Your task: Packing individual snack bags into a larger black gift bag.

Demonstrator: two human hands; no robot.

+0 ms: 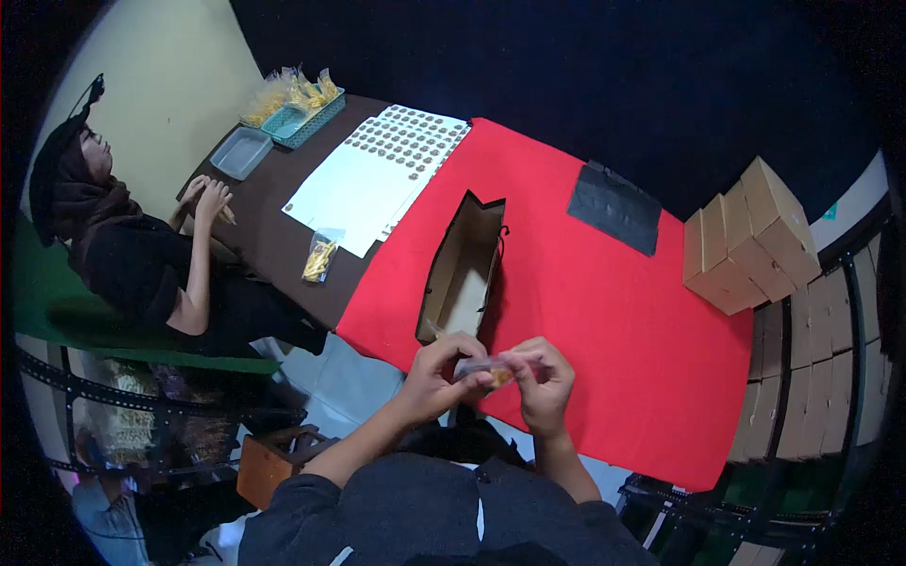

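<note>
Close in front of my body, both hands hold a small clear plastic pouch with orange-yellow pieces inside (497,375). My left hand (436,379) pinches its left end between thumb and fingers. At the pouch's other end, my right hand (547,385) is closed with thumb against forefinger. Just beyond my hands, a brown paper bag with dark edges (444,269) lies on the red tablecloth (604,344), its open mouth showing a pale inside. My fingers partly cover the pouch, so its full shape is hidden.
A black flat sheet (615,208) and stacked cardboard boxes (746,243) occupy the right. Left are sticker sheets (344,184), a filled clear pouch (320,259), a grey tray (242,153) and a green basket of pouches (311,121). A co-worker (142,245) sits at the left side.
</note>
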